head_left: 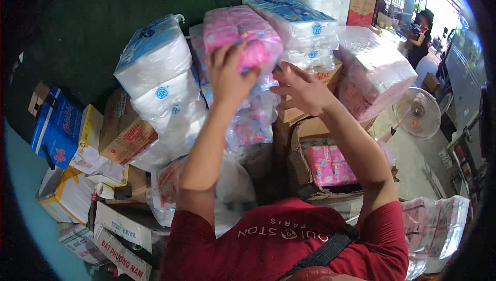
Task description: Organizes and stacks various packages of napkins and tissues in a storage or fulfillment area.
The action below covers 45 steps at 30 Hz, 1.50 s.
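Observation:
A large plastic-wrapped bundle of pink packs (243, 25) sits high on a stack between white bundles. My left hand (225, 74) lies against its near side, fingers spread and thumb out to the right. By the bundle's lower right corner is my right hand (305, 92), its fingers apart; whether the fingertips touch the wrap I cannot tell. Under the bundle, more clear-wrapped pink and blue packs (253, 123) are piled. White bundles with blue tops stand on the left (157, 56) and on the right (294, 27) of this stack.
An open carton (297, 172) of pink packs (328, 164) is below my right forearm. Pale pink wrapped bundles (374, 69) and a fan (417, 113) stand to the right. Cartons (124, 131) crowd the left side. Another person (421, 38) is far off at the upper right.

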Tool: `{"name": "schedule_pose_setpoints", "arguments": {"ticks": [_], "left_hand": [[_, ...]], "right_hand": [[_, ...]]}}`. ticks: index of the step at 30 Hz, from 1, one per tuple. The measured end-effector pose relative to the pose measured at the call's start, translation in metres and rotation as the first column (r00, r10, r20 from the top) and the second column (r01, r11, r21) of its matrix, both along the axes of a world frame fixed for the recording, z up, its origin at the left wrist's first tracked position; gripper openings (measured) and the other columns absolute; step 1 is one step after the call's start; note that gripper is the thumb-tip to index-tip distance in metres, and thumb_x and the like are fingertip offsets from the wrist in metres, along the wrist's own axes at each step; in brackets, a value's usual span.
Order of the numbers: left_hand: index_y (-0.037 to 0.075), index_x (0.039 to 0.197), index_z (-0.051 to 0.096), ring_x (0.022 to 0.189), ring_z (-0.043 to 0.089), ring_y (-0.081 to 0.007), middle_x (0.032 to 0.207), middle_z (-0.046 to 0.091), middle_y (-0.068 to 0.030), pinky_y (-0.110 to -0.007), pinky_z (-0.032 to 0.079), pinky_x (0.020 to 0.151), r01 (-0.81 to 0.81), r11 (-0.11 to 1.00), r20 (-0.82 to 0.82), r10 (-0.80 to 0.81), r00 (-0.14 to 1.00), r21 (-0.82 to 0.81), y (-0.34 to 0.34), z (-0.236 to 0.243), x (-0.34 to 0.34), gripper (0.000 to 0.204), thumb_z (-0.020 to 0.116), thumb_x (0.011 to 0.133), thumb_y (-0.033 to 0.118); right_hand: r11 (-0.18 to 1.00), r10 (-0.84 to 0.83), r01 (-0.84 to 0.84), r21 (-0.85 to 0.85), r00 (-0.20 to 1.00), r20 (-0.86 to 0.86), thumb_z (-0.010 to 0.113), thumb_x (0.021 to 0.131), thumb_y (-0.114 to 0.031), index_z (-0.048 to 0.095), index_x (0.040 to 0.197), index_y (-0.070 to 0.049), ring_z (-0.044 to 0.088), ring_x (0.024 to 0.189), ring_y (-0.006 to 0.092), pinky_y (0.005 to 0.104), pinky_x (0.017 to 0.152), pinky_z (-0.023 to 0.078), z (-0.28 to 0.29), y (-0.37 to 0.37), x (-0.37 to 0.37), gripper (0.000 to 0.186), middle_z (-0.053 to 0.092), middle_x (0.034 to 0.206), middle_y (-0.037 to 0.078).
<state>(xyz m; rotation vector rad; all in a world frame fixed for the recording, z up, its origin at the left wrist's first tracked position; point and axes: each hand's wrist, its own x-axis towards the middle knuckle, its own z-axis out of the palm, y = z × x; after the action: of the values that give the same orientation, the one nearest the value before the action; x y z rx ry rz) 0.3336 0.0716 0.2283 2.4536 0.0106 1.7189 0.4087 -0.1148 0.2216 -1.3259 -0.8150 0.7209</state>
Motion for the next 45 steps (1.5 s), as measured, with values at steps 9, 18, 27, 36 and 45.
{"name": "schedule_pose_setpoints", "arguments": {"ticks": [9,18,27,36,45], "left_hand": [[0.012,0.108,0.061,0.118,0.037,-0.0423,0.124,0.046,-0.0125,-0.053,0.034,0.095,0.167,0.984,-0.005,-0.167,0.986,0.059,-0.062,-0.047,-0.046,0.048,0.072,0.065,0.028],[0.002,0.101,0.06,0.104,0.053,-0.0294,0.11,0.054,-0.0123,-0.037,0.042,0.09,0.586,0.689,0.285,-0.513,0.81,-0.426,-0.043,-0.104,-0.054,0.024,0.065,0.077,0.007],[0.008,0.121,0.043,0.105,0.052,-0.028,0.115,0.051,-0.0125,-0.044,0.045,0.086,0.627,-0.238,0.651,-0.479,0.589,-0.742,0.007,-0.107,-0.061,0.043,0.048,0.091,0.038],[0.015,0.13,0.03,0.112,0.047,-0.0343,0.12,0.049,-0.0154,-0.054,0.039,0.091,0.69,-0.438,0.817,-0.283,0.503,-0.576,0.011,-0.091,-0.059,0.061,0.045,0.087,0.055],[0.005,0.129,0.038,0.109,0.049,-0.0193,0.12,0.049,-0.0085,-0.036,0.039,0.094,0.401,0.011,0.257,-0.753,0.606,-0.916,-0.071,-0.11,-0.054,0.047,0.057,0.086,0.009]], "right_hand": [[0.958,0.111,0.014,0.287,0.904,-0.414,0.049,0.088,-0.045,0.047,0.121,-0.007,0.057,0.1,0.0217,0.0387,0.087,0.047,-0.005,0.027,-0.006,0.05,0.056,0.112,0.01],[0.961,-0.008,0.101,0.257,0.94,-0.34,0.058,0.085,-0.018,0.045,0.12,0.0,0.06,0.097,0.0239,0.039,0.084,0.05,-0.017,-0.014,0.011,0.042,0.058,0.109,0.012],[0.967,-0.037,0.115,0.227,0.946,-0.323,0.061,0.081,-0.011,0.046,0.119,-0.001,0.059,0.098,0.0216,0.0373,0.087,0.048,-0.038,-0.079,0.034,0.042,0.059,0.107,0.01],[0.952,-0.188,0.226,0.205,0.964,-0.188,0.063,0.074,-0.001,0.052,0.114,0.002,0.058,0.09,0.0152,0.0307,0.081,0.046,-0.063,-0.175,0.039,0.041,0.061,0.1,0.007],[0.885,-0.465,0.462,0.06,0.883,0.056,0.062,0.077,0.0,0.038,0.13,0.001,0.058,0.09,0.0144,0.0284,0.079,0.05,-0.08,-0.322,0.081,0.058,0.058,0.106,0.008]]}}
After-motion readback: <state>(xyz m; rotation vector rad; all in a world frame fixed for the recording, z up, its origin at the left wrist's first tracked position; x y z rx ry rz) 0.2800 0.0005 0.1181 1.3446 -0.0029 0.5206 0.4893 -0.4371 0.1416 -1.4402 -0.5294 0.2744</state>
